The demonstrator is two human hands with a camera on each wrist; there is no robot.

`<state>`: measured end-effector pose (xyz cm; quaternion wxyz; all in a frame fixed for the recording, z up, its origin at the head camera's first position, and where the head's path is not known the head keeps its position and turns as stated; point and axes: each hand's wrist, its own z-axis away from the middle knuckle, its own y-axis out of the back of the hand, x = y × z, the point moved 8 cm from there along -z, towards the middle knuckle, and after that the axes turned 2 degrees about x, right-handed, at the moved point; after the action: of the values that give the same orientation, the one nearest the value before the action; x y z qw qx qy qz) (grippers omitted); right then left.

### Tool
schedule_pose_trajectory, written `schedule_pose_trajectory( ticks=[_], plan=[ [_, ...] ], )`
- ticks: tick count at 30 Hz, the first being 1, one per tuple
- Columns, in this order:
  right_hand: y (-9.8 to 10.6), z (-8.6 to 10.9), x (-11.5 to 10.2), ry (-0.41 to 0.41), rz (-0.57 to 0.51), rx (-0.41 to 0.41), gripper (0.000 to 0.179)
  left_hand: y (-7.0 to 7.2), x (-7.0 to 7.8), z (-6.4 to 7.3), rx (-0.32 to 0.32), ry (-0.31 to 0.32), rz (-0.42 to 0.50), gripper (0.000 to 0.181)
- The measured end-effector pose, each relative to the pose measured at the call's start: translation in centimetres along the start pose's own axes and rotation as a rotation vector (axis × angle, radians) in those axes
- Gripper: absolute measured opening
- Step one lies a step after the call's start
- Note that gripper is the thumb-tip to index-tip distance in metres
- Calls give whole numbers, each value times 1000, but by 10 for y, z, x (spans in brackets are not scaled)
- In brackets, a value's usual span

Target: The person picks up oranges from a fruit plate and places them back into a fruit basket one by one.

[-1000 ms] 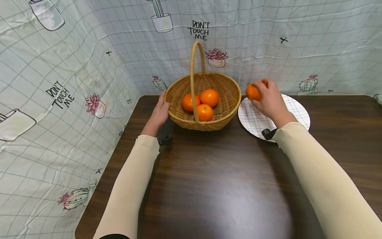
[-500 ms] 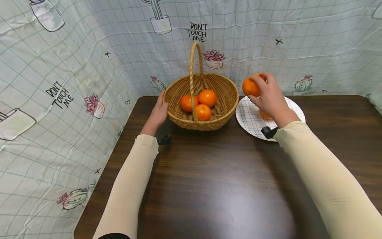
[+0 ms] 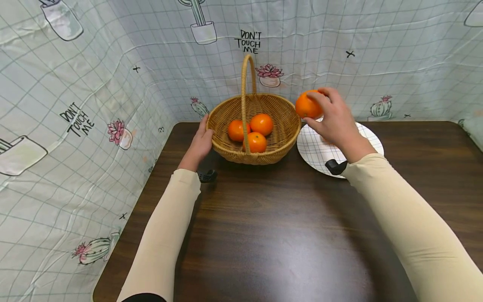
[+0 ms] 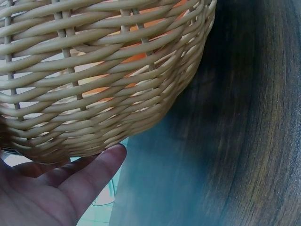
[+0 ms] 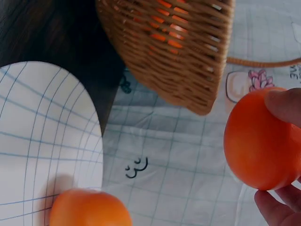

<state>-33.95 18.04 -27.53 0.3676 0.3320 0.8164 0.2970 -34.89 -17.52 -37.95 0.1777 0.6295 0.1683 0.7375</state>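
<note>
My right hand (image 3: pixel 335 117) grips an orange (image 3: pixel 307 105) in the air just off the right rim of a wicker basket (image 3: pixel 234 156). In the right wrist view, thumb and fingers close round that orange (image 5: pixel 261 139), which hangs apart from the basket. At the basket's left end my left hand (image 3: pixel 200 142) holds its side; the left wrist view has the thumb and fingers against the weave, some fingers hidden. Inside lie three oranges (image 3: pixel 261 124). Below the right hand, a white checked plate (image 3: pixel 315 147) bears another orange (image 5: pixel 89 209), mostly hidden in the head view.
The basket's tall arched handle (image 3: pixel 243 84) rises across its middle. A patterned cloth (image 3: pixel 320 46) hangs behind and to the left of the dark wooden table (image 3: pixel 264 230). A black device (image 3: pixel 336 167) sits at the right wrist.
My right hand has lifted the orange up from above the plate and carried it left to the basket's right rim. The left hand has stayed at the basket.
</note>
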Motion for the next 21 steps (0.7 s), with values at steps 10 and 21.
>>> schedule_pose_trajectory(
  ticks=[10,21],
  plan=[
    [-9,-4,-15,24,-19,-55,60,2,4,0,2,-16,-37,60],
    [-25,-1,-28,41,-21,-146,62,-1,4,3,-10,-18,-31,61]
  ],
)
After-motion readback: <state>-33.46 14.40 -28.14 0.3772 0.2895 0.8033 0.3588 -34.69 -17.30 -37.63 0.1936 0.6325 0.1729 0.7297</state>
